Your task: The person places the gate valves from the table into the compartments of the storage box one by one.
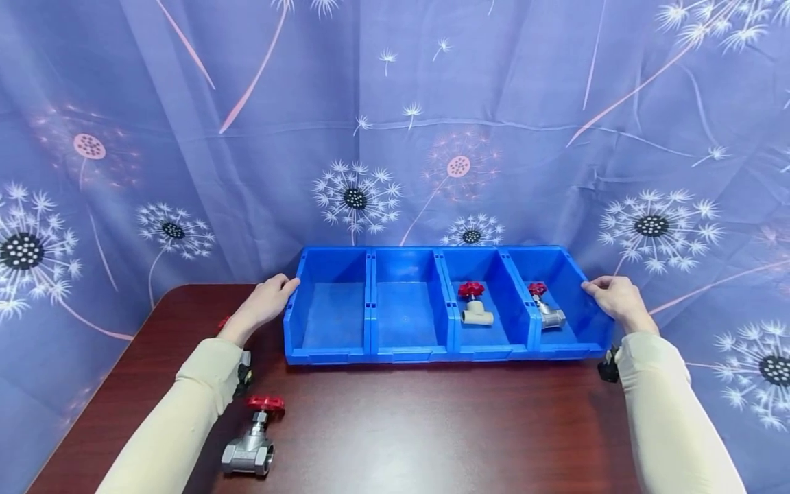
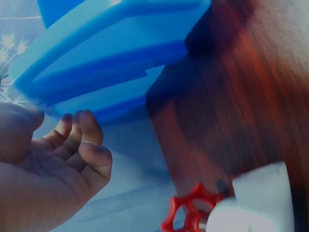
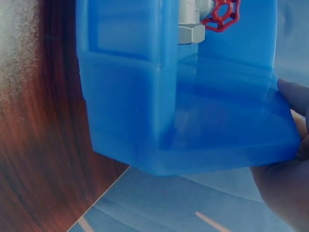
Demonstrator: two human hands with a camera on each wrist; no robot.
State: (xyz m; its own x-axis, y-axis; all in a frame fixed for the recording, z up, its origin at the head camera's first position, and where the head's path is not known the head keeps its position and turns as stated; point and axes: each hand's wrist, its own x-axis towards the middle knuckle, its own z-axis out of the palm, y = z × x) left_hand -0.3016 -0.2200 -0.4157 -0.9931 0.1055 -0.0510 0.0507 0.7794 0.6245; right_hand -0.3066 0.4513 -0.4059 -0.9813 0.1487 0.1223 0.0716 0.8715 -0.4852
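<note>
Blue plastic bin row (image 1: 404, 356), 4 compartments wide, is gripped at its ends by the left hand (image 1: 269, 300) and right hand (image 1: 619, 302), towards the back of the surface (image 1: 463, 425). If 1 end gets tipped, the T-shaped beige valve (image 1: 477, 316) and shiny metal valve (image 1: 551, 318) in the 2 right-hand compartments could be rolled around, slick-looking walls and knobbly red wheels (image 1: 471, 289) considered

No text, label, brand, number or sign is legible in any view. This applies to the blue bins (image 1: 407, 356), the beige valve (image 1: 477, 316), the metal valve (image 1: 248, 455) on the tabletop (image 1: 444, 432), and the curtain (image 1: 278, 185). Any finer marking is too small to read.
</note>
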